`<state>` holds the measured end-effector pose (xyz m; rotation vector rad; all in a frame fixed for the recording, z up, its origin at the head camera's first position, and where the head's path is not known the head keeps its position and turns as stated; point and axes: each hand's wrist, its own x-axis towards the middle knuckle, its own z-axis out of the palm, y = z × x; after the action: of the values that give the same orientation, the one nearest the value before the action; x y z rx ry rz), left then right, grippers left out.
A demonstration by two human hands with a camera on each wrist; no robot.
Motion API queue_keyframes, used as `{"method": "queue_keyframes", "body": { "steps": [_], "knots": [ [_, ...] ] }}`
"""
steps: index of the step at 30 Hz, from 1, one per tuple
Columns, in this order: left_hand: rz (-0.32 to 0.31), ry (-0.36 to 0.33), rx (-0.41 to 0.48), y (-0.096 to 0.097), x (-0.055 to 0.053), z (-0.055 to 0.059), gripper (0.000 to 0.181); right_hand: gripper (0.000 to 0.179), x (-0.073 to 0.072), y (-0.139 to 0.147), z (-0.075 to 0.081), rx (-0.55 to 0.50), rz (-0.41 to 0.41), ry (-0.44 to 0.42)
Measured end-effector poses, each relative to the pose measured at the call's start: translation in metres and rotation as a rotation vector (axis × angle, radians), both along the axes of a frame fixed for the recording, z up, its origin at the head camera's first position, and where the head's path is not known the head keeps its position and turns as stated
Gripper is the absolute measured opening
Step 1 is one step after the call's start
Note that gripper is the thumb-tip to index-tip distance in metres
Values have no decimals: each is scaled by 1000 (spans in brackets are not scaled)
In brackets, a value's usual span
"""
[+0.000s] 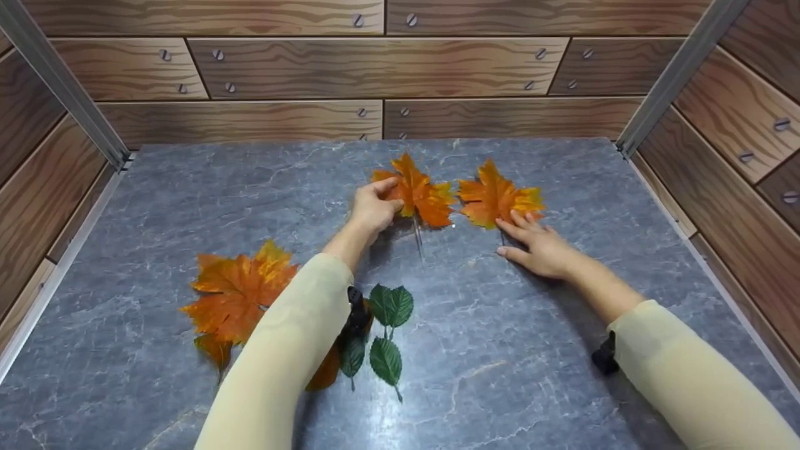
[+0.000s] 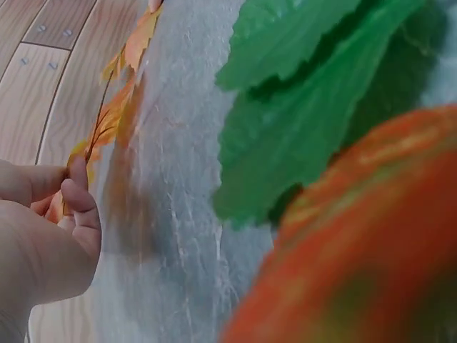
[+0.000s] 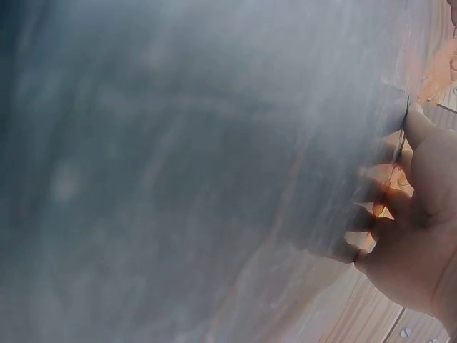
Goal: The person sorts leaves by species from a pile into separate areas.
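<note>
In the head view my left hand (image 1: 372, 209) pinches the left edge of an orange-yellow artificial maple leaf (image 1: 414, 187) between thumb and fingers. A thin stem hangs from that leaf toward me, and the left wrist view shows the leaf (image 2: 111, 121) edge-on, raised off the tabletop. To the right, a second artificial maple leaf (image 1: 490, 195) lies on the far part of the table. My right hand (image 1: 542, 250) is spread with straight fingers, palm down, its fingertips on this leaf's lower right edge. From the right wrist, the hand (image 3: 428, 221) appears low over the surface.
Closer to me on the left lies a cluster of large orange maple leaves (image 1: 240, 290), partly behind my left sleeve. Green leaves (image 1: 385, 360) with short stems lie near the middle. Wood-patterned walls (image 1: 375, 69) enclose the grey marbled table (image 1: 500, 387) at back and sides.
</note>
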<state>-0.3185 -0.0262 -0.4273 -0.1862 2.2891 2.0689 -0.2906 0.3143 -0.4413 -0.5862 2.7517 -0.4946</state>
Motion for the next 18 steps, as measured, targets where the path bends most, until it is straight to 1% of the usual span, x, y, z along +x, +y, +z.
{"method": "queue_keyframes", "body": {
  "steps": [3,8,11,15,18],
  "knots": [
    [-17,-12,-9,-1,-2,-3,53,75,-1,0,0,3,-3,-1],
    [-46,-12,-37,-3,-5,-7,54,75,0,0,1,-5,-4,-1],
    [-52,-34,-48,-5,-5,-10,54,75,0,1,1,-6,-7,-6],
    [-64,-61,-47,-7,-6,-11,56,75,1,0,1,-9,-8,-9],
    [-87,-62,-65,-8,-6,-11,57,75,1,0,1,-14,-7,-8]
  ]
}}
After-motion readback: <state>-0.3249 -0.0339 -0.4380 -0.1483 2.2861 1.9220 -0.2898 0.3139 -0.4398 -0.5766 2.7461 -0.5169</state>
